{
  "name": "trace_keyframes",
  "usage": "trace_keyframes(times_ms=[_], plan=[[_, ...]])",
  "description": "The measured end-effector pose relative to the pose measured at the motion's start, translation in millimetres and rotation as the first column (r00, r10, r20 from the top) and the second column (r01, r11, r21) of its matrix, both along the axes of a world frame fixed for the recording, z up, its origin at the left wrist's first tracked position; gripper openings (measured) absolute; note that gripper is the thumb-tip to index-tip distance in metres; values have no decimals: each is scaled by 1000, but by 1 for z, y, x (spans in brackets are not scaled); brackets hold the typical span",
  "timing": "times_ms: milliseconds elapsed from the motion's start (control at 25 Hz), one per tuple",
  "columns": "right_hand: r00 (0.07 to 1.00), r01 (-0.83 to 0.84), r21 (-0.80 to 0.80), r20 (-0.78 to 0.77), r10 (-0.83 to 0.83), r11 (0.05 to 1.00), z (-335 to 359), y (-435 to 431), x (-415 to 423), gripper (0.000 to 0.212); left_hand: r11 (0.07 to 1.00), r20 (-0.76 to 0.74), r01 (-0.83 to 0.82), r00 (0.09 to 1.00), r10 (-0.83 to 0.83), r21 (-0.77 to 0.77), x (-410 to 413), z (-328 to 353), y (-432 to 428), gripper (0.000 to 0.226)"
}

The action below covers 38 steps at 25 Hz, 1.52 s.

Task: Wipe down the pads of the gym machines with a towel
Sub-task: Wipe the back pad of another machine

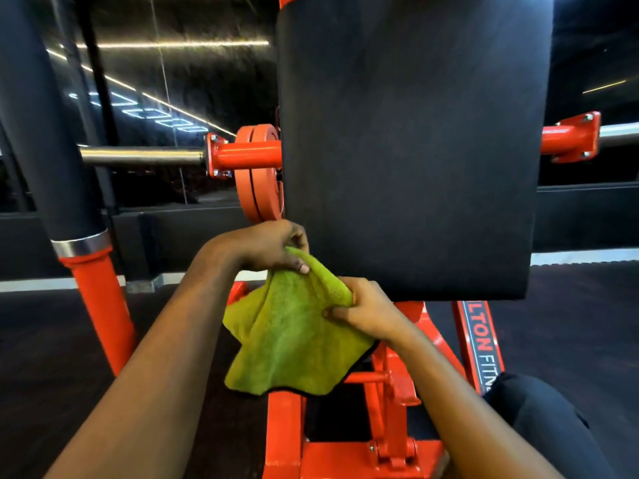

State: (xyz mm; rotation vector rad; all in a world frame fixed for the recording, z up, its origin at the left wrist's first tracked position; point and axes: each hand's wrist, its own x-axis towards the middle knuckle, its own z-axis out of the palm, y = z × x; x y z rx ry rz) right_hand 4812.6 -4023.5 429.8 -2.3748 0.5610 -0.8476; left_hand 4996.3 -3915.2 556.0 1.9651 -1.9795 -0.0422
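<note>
Head view: green towel (294,340) held in both hands at the lower left corner of the black pad (408,150).

The towel is gripped along its upper edge: a fold is pinched between thumb and fingers of the left hand (273,248), and a bunched fold is enclosed by the curled fingers of the right hand (363,309). The remainder hangs loose in front of the orange frame (283,437). Contact between towel and pad cannot be confirmed. Orange weight plates (257,174) are mounted just left of the pad, beside a chrome bar (141,156). A black padded upright (45,133) is noted at far left.
</note>
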Motion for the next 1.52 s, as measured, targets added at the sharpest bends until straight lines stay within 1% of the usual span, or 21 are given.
trace_keyframes(times_ms=[40,120,200,240,280,320,360,400,480,520,600,680,760,840,960,1040,1200,1320,1400,1480,1520], plan=[[998,62,-40,24,-61,997,1,-6,1,21,999,8,-27,1000,27,17,8,-4,3,25],[983,178,-66,46,-175,982,15,-18,-4,28,997,-20,-68,997,68,22,19,-11,9,23],[931,359,-60,98,-352,931,39,-26,-9,30,994,-47,-72,997,69,-79,20,-9,5,17],[859,501,-66,156,-487,863,52,-26,-10,30,978,-11,-70,998,69,-198,19,-5,-3,15],[741,657,-73,243,-625,750,61,-25,-9,32,941,35,-54,997,70,-333,18,-1,-12,14],[606,780,-85,352,-714,620,67,-22,-4,38,890,65,-31,996,68,-456,16,4,-23,14],[499,850,-94,456,-736,518,66,-18,5,44,844,73,-12,995,61,-537,17,6,-33,16],[466,866,-118,541,-700,486,59,-13,17,45,816,66,-3,997,50,-578,19,7,-43,17],[560,795,-206,608,-563,570,27,-9,45,41,788,23,-9,999,29,-616,26,1,-53,20],[625,748,-236,567,-537,620,9,-6,57,47,772,-12,-24,1000,22,-636,31,-4,-55,22],[715,694,-307,402,-572,651,-19,-6,80,83,698,-54,-30,998,-12,-716,40,-13,-55,20],[716,697,-339,354,-601,631,-26,-3,97,103,596,-54,-22,998,-36,-803,46,-22,-54,14],[662,749,-275,371,-652,603,-25,-2,117,105,534,-34,-36,999,13,-845,46,-24,-57,29],[597,800,-231,395,-698,553,-28,-2,131,97,511,15,-25,997,74,-859,43,-19,-63,40],[578,814,-230,415,-702,534,-57,-6,133,87,528,89,12,989,119,-849,34,-15,-76,46],[544,823,-117,442,-713,556,-70,-14,122,87,548,72,-30,984,162,-836,27,-19,-81,51],[338,824,228,536,-774,518,-72,-52,63,82,564,-11,-142,973,229,-814,17,-34,-88,61],[150,844,315,639,-754,435,-60,-96,3,67,532,-51,-176,969,241,-828,9,-38,-97,61],[71,820,399,640,-765,411,-52,-106,-8,67,509,-71,-191,967,245,-839,6,-39,-102,61],[76,807,441,582,-809,393,-44,-89,17,72,492,-62,-195,960,273,-849,5,-42,-105,61],[129,816,419,540,-832,398,-40,-74,36,77,487,-51,-198,953,299,-851,5,-43,-106,61]])
